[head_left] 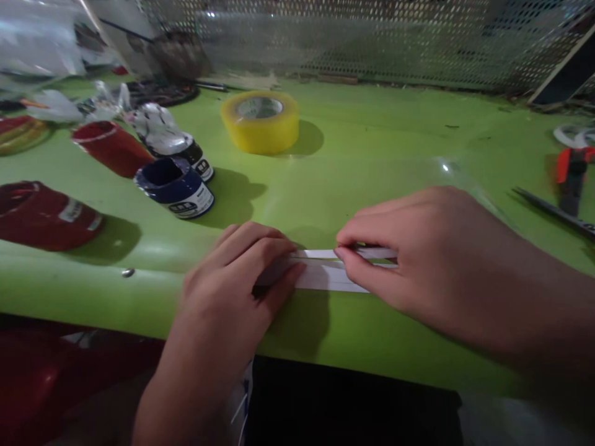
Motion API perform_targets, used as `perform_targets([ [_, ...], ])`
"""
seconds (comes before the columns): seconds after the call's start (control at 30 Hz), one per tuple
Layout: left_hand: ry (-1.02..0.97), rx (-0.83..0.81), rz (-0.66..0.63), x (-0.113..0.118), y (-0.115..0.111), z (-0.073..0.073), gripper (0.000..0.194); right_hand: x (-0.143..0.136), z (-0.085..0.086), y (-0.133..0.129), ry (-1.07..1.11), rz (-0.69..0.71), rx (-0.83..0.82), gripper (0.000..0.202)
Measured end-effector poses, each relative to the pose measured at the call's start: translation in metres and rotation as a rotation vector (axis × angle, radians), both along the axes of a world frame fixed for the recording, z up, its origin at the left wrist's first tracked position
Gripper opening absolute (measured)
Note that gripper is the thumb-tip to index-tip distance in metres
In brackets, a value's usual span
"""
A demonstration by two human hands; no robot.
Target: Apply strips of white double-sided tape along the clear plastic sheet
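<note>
A narrow white paper strip [325, 275] with thin lines along it lies near the front edge of the green table. Its upper edge looks folded or doubled. My left hand [242, 272] is closed on the strip's left part, thumb below and fingers above. My right hand [418, 248] pinches the upper layer between thumb and forefinger, farther right. Both ends of the strip are hidden by my hands.
A yellow tape roll [264, 124] stands behind my hands. To the left are a blue jar [179, 192], a foil-topped jar [162, 133] and red containers [51, 214]. At right are scissors [558, 210] and an orange-and-black tool [571, 173]. A perforated panel [372, 49] borders the back.
</note>
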State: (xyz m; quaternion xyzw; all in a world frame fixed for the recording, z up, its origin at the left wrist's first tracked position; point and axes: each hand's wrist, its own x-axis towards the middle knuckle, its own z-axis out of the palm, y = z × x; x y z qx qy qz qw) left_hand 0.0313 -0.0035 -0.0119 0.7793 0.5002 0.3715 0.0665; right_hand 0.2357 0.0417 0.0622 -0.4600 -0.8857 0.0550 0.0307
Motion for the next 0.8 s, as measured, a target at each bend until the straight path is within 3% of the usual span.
perform_targets([
  [0.3,0.030,-0.036,0.010,0.001,-0.001,0.003,0.004,-0.002,-0.002,-0.002,-0.203,-0.025,-0.048,0.023],
  [0.47,0.022,-0.034,0.013,0.001,-0.002,0.004,0.006,-0.003,-0.006,-0.001,-0.239,0.017,-0.078,0.023],
  [0.8,0.035,-0.031,0.027,0.001,-0.002,0.003,0.010,-0.003,-0.011,0.005,-0.265,-0.028,-0.174,0.021],
])
